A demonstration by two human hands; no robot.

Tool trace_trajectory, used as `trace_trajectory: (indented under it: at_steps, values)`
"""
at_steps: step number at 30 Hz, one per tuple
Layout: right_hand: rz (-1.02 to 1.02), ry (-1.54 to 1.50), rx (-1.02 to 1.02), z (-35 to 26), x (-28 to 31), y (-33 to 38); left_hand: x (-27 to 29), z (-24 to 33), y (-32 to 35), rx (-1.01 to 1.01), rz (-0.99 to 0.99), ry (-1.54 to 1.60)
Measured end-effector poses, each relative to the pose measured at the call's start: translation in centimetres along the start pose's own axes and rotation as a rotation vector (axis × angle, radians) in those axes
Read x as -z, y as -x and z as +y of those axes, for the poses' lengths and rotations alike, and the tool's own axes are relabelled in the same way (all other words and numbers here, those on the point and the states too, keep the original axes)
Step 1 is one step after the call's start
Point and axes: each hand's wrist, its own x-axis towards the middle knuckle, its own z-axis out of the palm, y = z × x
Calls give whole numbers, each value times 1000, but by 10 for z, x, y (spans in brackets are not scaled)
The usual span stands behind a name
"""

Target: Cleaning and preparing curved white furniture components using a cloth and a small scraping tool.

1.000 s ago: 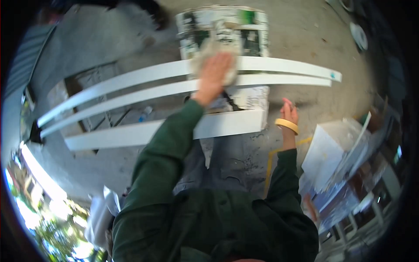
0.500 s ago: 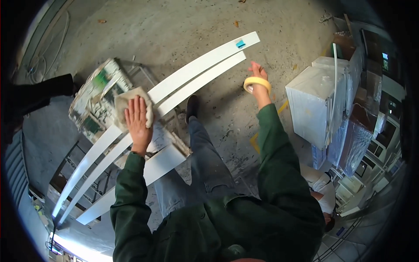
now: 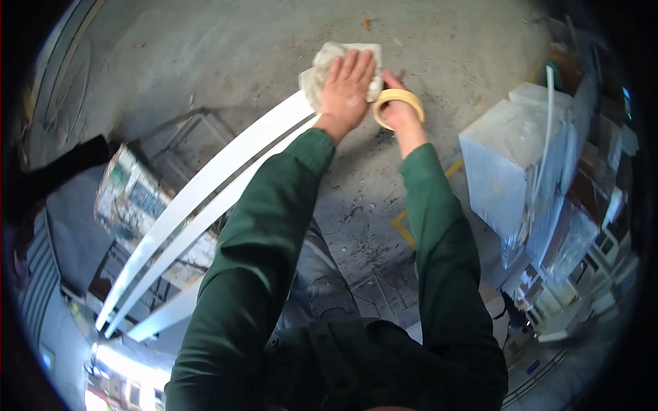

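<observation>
My left hand (image 3: 348, 92) lies flat on a crumpled off-white cloth (image 3: 327, 58), pressing it over the far ends of two long curved white strips. The wider strip (image 3: 236, 151) runs beside the narrower strip (image 3: 199, 218), with a thin gap between them. Close to the cloth's right side is my right hand (image 3: 396, 113), its visible fingers stretched out. A roll of cream masking tape (image 3: 399, 93) hangs around that hand. Whether the right fingertips touch a strip is hidden. The cloth covers the strip ends.
A paint-stained, worn support (image 3: 130, 195) stands under the strips at the left. Another white board (image 3: 168, 315) lies nearer me. Plastic-wrapped white boxes or panels (image 3: 497, 161) stand at the right. A dark sleeve-like shape (image 3: 72, 161) reaches in from the left edge.
My left hand has slid the cloth up and right along the strips to their far ends, covering the small blue piece there. My right hand has shifted slightly left, beside the cloth.
</observation>
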Motion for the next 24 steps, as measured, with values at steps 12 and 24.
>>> trace_trajectory:
  at_steps: [12, 24]
  values:
    - [-587, 1587, 892, 53, -94, 114, 203, -109, 307, 651, 18, -232]
    - [-1039, 2300, 576, 178, -194, 147, 329, -247, 556, 1156, 500, -501]
